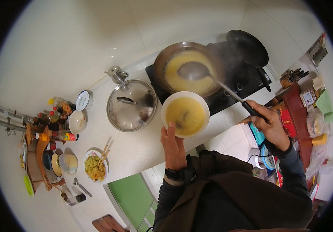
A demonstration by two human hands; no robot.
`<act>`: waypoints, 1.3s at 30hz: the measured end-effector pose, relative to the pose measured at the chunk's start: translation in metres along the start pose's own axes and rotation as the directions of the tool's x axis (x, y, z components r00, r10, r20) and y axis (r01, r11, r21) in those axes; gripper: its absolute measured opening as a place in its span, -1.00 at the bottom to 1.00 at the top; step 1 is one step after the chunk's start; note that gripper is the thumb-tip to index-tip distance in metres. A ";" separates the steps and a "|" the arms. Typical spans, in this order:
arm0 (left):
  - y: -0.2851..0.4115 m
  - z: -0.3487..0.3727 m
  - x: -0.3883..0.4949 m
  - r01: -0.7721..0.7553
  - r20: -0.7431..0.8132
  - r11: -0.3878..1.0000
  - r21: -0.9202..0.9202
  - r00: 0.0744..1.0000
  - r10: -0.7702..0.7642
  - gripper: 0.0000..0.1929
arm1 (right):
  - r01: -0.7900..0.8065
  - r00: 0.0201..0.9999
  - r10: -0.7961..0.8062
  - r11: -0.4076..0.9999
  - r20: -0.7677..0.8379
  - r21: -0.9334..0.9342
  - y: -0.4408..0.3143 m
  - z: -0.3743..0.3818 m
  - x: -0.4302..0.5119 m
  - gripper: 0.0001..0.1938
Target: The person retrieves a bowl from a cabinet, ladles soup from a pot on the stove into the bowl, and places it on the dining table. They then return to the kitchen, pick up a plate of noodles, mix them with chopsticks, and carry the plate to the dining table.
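A white bowl (164, 111) of yellow soup or porridge is held at its near rim by my left hand (173, 148), with the thumb over the edge. Darker bits show in the yellow liquid near the thumb. My right hand (270, 124) grips the black handle of a metal ladle (194, 71). The ladle's head is over a large wok (161, 69), which holds more of the yellow liquid and stands on a black cooktop (218, 108). Whether the ladle touches the liquid is hard to tell. Steam drifts to the right of the wok.
Left of the wok lies a steel-and-glass lid (131, 113), with a metal pot (116, 74) behind it. A black frying pan (247, 47) sits at the cooktop's right. Along the left counter are a used bowl (78, 121), seasoning bottles (59, 116) and a plate of shredded food (95, 168) with chopsticks.
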State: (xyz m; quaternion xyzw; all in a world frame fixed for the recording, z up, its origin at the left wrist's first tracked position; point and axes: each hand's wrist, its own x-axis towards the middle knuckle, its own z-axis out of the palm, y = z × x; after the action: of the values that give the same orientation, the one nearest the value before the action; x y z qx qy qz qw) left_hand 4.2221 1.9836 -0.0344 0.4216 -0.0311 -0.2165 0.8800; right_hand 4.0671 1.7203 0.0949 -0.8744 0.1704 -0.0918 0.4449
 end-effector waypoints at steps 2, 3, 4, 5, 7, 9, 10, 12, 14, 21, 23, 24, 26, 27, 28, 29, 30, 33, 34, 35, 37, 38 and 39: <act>0.004 -0.002 -0.003 0.070 -0.061 0.995 -0.067 0.995 -0.074 -0.58 | 0.183 0.981 -0.191 0.971 -0.037 -0.156 0.019 0.013 0.022 -0.46; 0.006 -0.003 -0.005 0.029 -0.018 0.994 -0.110 0.999 -0.031 -0.58 | 0.240 0.966 -0.255 0.943 -0.040 -0.230 0.030 0.019 0.032 -0.45; 0.008 -0.005 -0.009 -0.084 -0.046 0.984 0.155 0.995 0.092 -0.57 | 0.277 0.954 -0.299 0.912 -0.026 -0.303 0.042 0.025 0.042 -0.44; 0.009 -0.006 -0.015 -0.231 0.005 0.890 0.394 0.968 0.250 -0.54 | 0.285 0.950 -0.313 0.879 -0.012 -0.381 0.055 0.032 0.051 -0.44; 0.014 -0.011 -0.023 -0.214 -0.064 0.892 0.398 0.963 0.260 -0.51 | 0.349 0.923 -0.384 0.821 0.017 -0.452 0.075 0.045 0.065 -0.42; 0.018 -0.017 -0.028 -0.021 -0.184 0.988 -0.154 0.983 -0.008 -0.51 | 0.358 0.918 -0.394 0.767 0.049 -0.532 0.089 0.058 0.078 -0.41; 0.021 -0.020 -0.032 0.017 -0.287 0.991 -0.136 0.956 -0.056 -0.50 | 0.398 0.889 -0.455 0.719 0.048 -0.569 0.095 0.063 0.083 -0.39; 0.026 -0.025 -0.037 -0.027 -0.365 0.990 -0.136 0.931 -0.025 -0.48 | 0.395 0.893 -0.445 0.712 0.063 -0.581 0.102 0.070 0.090 -0.38; 0.030 -0.031 -0.045 -0.052 -0.418 0.991 -0.122 0.908 -0.004 -0.46 | 0.398 0.887 -0.457 0.696 0.058 -0.598 0.106 0.072 0.092 -0.35; 0.027 -0.034 -0.080 -0.213 -0.563 0.972 -0.096 0.817 0.124 -0.26 | 0.364 0.922 -0.361 0.679 0.141 -0.638 0.087 0.059 0.091 -0.36; 0.022 -0.029 -0.090 -0.286 -0.599 0.954 -0.088 0.781 0.178 -0.22 | 0.473 0.836 -0.537 0.597 0.116 -0.648 0.073 0.060 0.090 -0.37; 0.019 -0.025 -0.095 -0.314 -0.622 0.946 -0.082 0.757 0.198 -0.23 | 0.505 0.828 -0.551 0.649 0.107 -0.569 0.066 0.063 0.088 -0.39; 0.012 -0.016 -0.106 -0.339 -0.682 0.939 -0.064 0.701 0.207 -0.23 | 0.612 0.780 -0.599 0.671 0.181 -0.420 0.053 0.073 0.079 -0.43; 0.008 -0.011 -0.111 -0.352 -0.710 0.934 -0.056 0.672 0.211 -0.23 | 0.660 0.748 -0.624 0.671 0.224 -0.338 0.049 0.080 0.073 -0.44; 0.002 -0.006 -0.118 -0.373 -0.685 0.928 -0.006 0.678 0.268 -0.22 | 0.689 0.717 -0.633 0.706 0.290 -0.162 0.045 0.087 0.065 -0.45; -0.004 0.000 -0.125 -0.368 -0.715 0.930 -0.013 0.654 0.249 -0.21 | 0.678 0.680 -0.639 0.734 0.359 0.023 0.043 0.095 0.055 -0.46; -0.010 0.004 -0.132 -0.372 -0.738 0.928 -0.013 0.630 0.242 -0.21 | 0.666 0.637 -0.640 0.737 0.430 0.111 0.042 0.104 0.047 -0.46; -0.029 0.013 -0.158 -0.455 -0.780 0.889 -0.052 0.574 0.249 -0.25 | 0.371 0.563 -0.512 0.858 0.649 0.356 0.039 0.132 0.029 -0.45; -0.036 0.013 -0.168 -0.449 -0.814 0.890 -0.078 0.544 0.203 -0.26 | 0.312 0.522 -0.487 0.873 0.700 0.374 0.039 0.140 0.024 -0.44; -0.041 0.013 -0.179 -0.456 -0.840 0.884 -0.099 0.515 0.172 -0.27 | 0.231 0.479 -0.442 0.897 0.758 0.377 0.037 0.148 0.021 -0.42; -0.052 0.014 -0.200 -0.472 -0.882 0.876 -0.095 0.448 0.146 -0.29 | 0.125 0.381 -0.403 0.914 0.832 0.385 0.031 0.166 0.014 -0.39; -0.058 0.015 -0.212 -0.508 -0.879 0.859 -0.064 0.437 0.193 -0.29 | 0.094 0.333 -0.403 0.914 0.853 0.395 0.027 0.174 0.010 -0.38; -0.062 0.015 -0.222 -0.526 -0.886 0.849 -0.056 0.419 0.201 -0.30 | 0.055 0.285 -0.405 0.912 0.869 0.407 0.023 0.181 0.005 -0.37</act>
State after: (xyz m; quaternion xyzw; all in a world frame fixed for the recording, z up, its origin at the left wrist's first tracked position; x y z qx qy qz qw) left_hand 3.9954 2.0288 -0.0430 0.3028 0.3506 0.2171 0.8592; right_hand 4.1232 1.8415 -0.0299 -0.6993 -0.2654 0.3443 0.5675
